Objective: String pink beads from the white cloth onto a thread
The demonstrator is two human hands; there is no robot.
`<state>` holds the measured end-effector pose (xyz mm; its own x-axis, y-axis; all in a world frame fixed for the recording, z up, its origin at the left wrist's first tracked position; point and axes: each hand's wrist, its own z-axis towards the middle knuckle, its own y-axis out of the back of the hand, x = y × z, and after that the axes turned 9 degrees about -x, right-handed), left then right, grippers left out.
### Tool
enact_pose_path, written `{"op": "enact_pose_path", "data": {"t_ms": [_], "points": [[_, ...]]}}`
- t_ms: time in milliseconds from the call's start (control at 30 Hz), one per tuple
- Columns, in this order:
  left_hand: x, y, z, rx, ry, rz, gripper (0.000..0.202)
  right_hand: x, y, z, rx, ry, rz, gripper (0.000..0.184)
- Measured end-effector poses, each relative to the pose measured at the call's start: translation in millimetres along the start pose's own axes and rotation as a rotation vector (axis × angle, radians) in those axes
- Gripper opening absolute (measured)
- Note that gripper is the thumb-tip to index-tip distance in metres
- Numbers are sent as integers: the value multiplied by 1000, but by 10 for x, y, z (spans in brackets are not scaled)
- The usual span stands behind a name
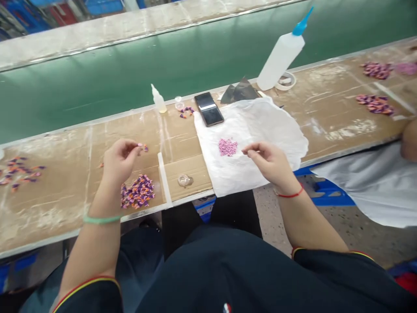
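Note:
My left hand [120, 160] is closed in a pinch over the cardboard-covered bench, at the left. Beside its fingertips is a small purple-and-orange piece [145, 148]; whether the fingers touch it I cannot tell. Below that hand lies a heap of similar purple-and-orange pieces [140, 191]. Over a white cloth [270, 117], my right hand [267, 160] has its thumb and fingers pinched together; anything between them is too small to make out. Just left of it, a cluster of tiny pink pieces [227, 147] rests on the cloth. A small clear round container [184, 180] sits between the hands.
A phone [209, 109] overlaps the cloth. Behind stand a small dropper bottle [158, 99] and a large tilted white bottle [280, 61] by a tape roll [286, 81]. A green belt [130, 69] runs behind the bench. Another person's arm [409, 139] is at right.

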<state>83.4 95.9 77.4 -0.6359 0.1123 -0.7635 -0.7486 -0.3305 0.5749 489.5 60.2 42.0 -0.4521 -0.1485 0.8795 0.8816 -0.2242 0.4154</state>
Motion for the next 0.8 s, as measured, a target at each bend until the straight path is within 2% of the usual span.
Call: {"op": "enact_pose_path", "data": {"t_ms": [67,100,200,300,500,667,800], "points": [[-174,21,-215,-10,45,-140,15,-127,-2,64,41,84,-144,13],[-254,14,-333,4,117,-250,17,-177,-18,89,81,123,-203,12],[-451,-56,-668,89,356,-504,27,-267,-115,129,166,207,-352,9],[-571,-159,-922,178,489,-626,34,-303,-220,139,163,231,-433,7],[-625,-321,-1260,236,540,-762,35,-328,-315,157,152,226,-455,11],[-618,-389,-1436,325,595,-681,40,-313,-382,176,159,228,-470,17],[-639,-459,-1462,355,581,-651,43,-294,-400,161,152,220,-441,19]]}}
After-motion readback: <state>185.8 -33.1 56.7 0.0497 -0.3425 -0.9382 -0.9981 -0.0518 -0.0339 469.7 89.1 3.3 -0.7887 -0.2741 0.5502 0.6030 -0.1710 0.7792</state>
